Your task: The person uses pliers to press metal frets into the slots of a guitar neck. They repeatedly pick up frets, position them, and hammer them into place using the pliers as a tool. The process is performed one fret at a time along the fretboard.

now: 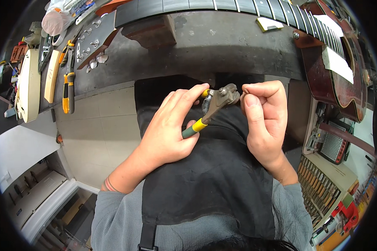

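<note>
Left hand [165, 121] grips pliers [214, 109], worn metal head aimed upper right, yellow-green handle lower left. Right hand [267, 113], frame centre-right, pinches small thin piece [244, 90].

Dull metal is seen on the pliers [215, 107], with smooth plastic on the handle [191, 131]. The apron [205, 180] is made of matt cloth, the sleeve [117, 215] of bumpy cloth. The guitar [321, 87] is made of shiny wood.

Workbench [238, 50] top was dark and scuffed. Pale tiled floor [98, 113] showed just in front of the workbench; a white-edged storage unit [50, 207] stood left of it, a beige tool rack [336, 168] right.
</note>
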### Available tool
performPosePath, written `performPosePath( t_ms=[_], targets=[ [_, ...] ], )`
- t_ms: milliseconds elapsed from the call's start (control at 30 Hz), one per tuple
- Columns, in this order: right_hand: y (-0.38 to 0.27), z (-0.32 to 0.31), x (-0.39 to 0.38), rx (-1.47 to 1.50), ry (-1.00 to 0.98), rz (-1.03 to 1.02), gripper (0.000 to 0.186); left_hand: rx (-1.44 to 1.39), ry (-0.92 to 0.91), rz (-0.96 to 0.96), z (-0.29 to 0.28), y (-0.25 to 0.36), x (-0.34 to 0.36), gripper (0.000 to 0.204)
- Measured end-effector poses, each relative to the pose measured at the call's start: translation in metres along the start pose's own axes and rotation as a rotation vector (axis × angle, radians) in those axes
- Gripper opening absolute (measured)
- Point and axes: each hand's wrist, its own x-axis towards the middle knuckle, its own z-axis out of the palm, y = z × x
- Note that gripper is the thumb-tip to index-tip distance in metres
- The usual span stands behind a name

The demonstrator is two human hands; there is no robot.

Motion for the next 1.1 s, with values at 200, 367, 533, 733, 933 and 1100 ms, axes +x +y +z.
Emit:
performPosePath(
  t_ms=[200, 367, 533, 733, 933, 1100],
  targets=[
    [-0.001, 0.003, -0.001, -0.016, 0.007, 0.031, 0.017, -0.02, -0.028, -0.01, 0.001, 0.002, 0.0, 0.082],
    [0.004, 0.002, 0.0, -0.062, -0.013, -0.011, 0.018, -0.021, -0.04, -0.041, 0.001, 0.004, 0.0, 0.081],
    [0.009, -0.001, 0.001, -0.159, -0.007, -0.052, 0.017, -0.033, -0.05, -0.057, 0.002, 0.005, -0.001, 0.078],
    [0.013, -0.004, 0.003, -0.271, -0.011, -0.095, 0.017, -0.101, -0.039, -0.071, 0.008, 0.0, -0.002, 0.061],
    [0.014, -0.005, 0.001, -0.296, 0.048, -0.044, 0.016, -0.284, 0.003, -0.141, 0.023, -0.014, -0.01, 0.047],
    [0.013, -0.004, 0.004, -0.209, 0.051, -0.041, 0.015, -0.42, 0.029, -0.165, 0.012, -0.015, -0.003, 0.034]
  ],
)
